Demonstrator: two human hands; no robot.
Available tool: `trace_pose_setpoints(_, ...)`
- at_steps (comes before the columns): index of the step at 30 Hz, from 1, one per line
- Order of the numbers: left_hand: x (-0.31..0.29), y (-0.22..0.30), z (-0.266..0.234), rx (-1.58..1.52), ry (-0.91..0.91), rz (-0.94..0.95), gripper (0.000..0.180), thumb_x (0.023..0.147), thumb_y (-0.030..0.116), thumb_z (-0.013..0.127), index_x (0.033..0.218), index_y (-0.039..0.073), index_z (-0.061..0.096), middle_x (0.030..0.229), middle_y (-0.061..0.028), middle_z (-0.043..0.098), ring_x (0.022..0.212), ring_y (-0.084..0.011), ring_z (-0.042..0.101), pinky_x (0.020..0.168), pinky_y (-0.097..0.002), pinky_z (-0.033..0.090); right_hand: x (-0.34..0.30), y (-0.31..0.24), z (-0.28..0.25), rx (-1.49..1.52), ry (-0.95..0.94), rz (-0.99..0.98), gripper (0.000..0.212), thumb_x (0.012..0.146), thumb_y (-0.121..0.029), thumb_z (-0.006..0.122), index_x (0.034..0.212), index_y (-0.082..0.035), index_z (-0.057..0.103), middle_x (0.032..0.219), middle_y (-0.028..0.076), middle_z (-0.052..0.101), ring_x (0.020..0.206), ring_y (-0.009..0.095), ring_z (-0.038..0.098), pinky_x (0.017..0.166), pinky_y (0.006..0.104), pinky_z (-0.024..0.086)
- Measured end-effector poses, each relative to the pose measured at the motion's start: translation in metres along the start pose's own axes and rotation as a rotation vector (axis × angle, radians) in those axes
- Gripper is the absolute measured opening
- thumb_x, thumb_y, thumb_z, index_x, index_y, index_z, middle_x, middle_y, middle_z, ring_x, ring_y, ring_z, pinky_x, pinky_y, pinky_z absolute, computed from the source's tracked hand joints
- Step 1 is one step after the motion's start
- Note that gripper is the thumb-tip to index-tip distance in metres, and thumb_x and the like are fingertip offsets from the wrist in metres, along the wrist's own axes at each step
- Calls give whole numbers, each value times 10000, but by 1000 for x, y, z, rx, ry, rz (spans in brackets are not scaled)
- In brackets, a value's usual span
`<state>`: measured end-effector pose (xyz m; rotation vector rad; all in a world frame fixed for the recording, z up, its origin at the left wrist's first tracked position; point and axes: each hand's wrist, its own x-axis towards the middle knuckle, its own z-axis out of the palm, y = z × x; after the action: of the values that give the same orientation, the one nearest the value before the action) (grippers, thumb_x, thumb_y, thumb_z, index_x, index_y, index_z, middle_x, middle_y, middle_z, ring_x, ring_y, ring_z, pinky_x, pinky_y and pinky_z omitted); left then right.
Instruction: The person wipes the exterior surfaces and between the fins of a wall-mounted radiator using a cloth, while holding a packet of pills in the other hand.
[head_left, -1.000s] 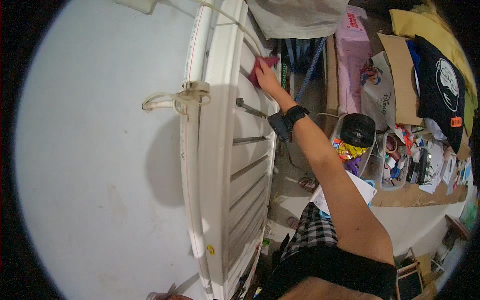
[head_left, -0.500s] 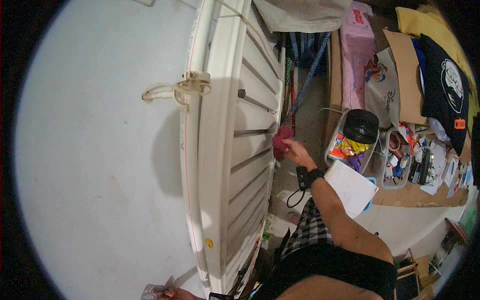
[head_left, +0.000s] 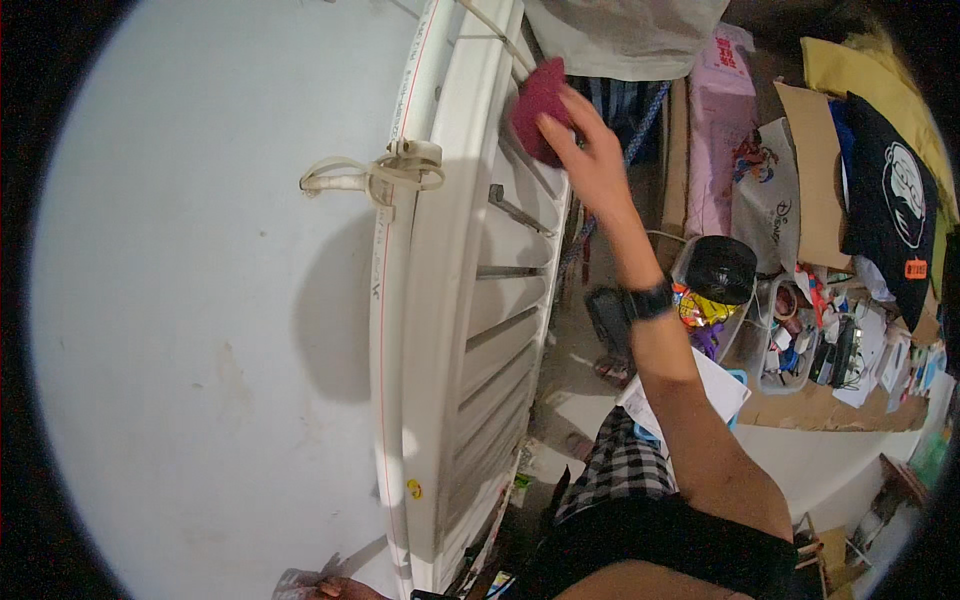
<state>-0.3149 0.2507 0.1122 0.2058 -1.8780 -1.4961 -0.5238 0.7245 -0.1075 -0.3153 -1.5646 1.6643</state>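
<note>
My right hand (head_left: 590, 160) is wrapped round a maroon cloth (head_left: 541, 112), fingers bent over it. The cloth lies against the upper part of a white ribbed panel (head_left: 505, 300), near its far end. A black band (head_left: 650, 300) circles my right wrist. At the lower left edge, my left hand (head_left: 345, 589) shows only in part, beside the wall. Its fingers are closed at a greyish see-through thing (head_left: 296, 582), cut off by the picture's edge, whose kind I cannot tell.
A white pipe (head_left: 392, 250) with a looped tie (head_left: 375, 183) runs between the wall (head_left: 200, 300) and the panel. On the right are a pink package (head_left: 722, 130), a black round object (head_left: 720, 270), a clear bin (head_left: 795, 375) of small things and a black printed cloth (head_left: 895, 190).
My right hand has moved the maroon cloth up and slightly left, from the panel's right edge to its upper part. My left hand stays near the lower left edge.
</note>
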Motion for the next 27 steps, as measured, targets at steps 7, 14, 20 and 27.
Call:
trace_pose_setpoints(7, 8, -6, -7, -10, 99, 52, 250, 766, 294, 577, 597, 179, 432, 598, 51, 381, 489, -74, 332, 494, -189, 344, 40, 2, 55, -582, -13, -199, 349, 805, -312, 563, 1075, -91, 570, 942, 253, 524, 882, 395, 525, 789, 449, 428)
trace_pose_setpoints(14, 12, -12, -13, -47, 41, 84, 243, 748, 253, 566, 586, 182, 399, 597, 42, 358, 504, -75, 314, 513, -206, 327, -57, -49, 43, -425, -341, -67, 328, 785, -297, 601, 1048, -104, 567, 885, 226, 520, 794, 394, 543, 699, 441, 458)
trace_pose_setpoints(20, 31, -31, -66, -77, 147, 54, 250, 893, 265, 484, 935, 20, 506, 723, -51, 486, 621, -125, 434, 592, -211, 396, -24, -48, 42, -252, -139, -138, 300, 780, -261, 599, 999, -58, 569, 878, 213, 528, 788, 386, 537, 698, 429, 461)
trace_pose_setpoints(27, 14, -23, -27, -79, 38, 78, 267, 879, 293, 506, 1012, 61, 509, 764, 3, 473, 536, -77, 329, 688, -309, 477, -64, -59, 81, -669, -300, -161, 219, 788, -207, 553, 938, -49, 532, 936, 221, 447, 617, 328, 585, 527, 414, 502)
